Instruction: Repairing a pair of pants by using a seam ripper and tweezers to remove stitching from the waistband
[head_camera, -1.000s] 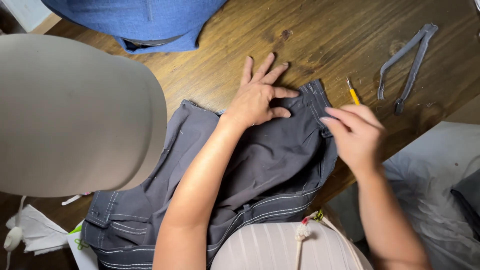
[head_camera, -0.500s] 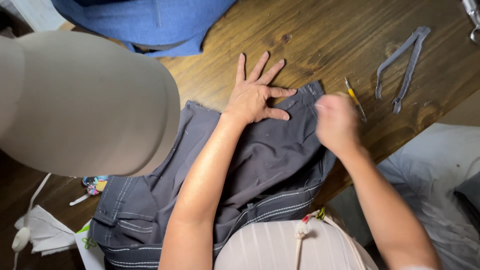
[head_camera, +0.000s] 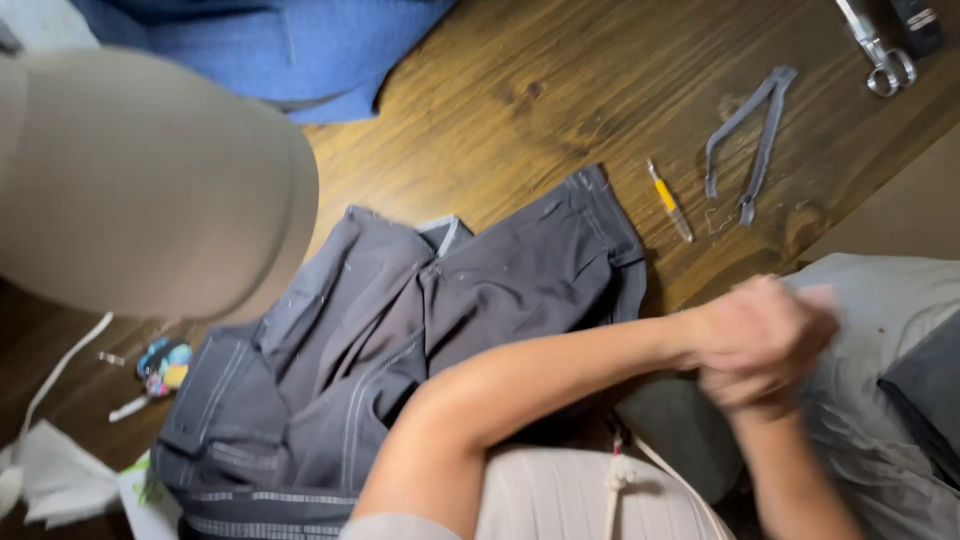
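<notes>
Left hand: my left hand (head_camera: 765, 325) is off the table's right edge, arm crossing over the garment; it looks curled into a loose fist, but the blur stops me telling whether it grips anything.
Right hand: my right hand (head_camera: 745, 385) sits just under the left one, touching it; motion blur hides the fingers, so I cannot tell how open it is or what it has.
Garment: the dark grey trousers (head_camera: 400, 340) lie crumpled on the wooden table (head_camera: 520, 110), waistband toward the top right, pale stitching showing at the lower left; neither hand rests on them.
Tools: a yellow-handled seam ripper (head_camera: 668, 200) lies just right of the waistband, with a grey fabric strip (head_camera: 745, 140) folded into a V beside it, and scissors (head_camera: 875, 50) near the top right corner.
Surroundings: blue cloth (head_camera: 280, 45) at the top edge, a large beige rounded shape (head_camera: 140, 180) at left, grey cloth (head_camera: 880, 400) on my right.
</notes>
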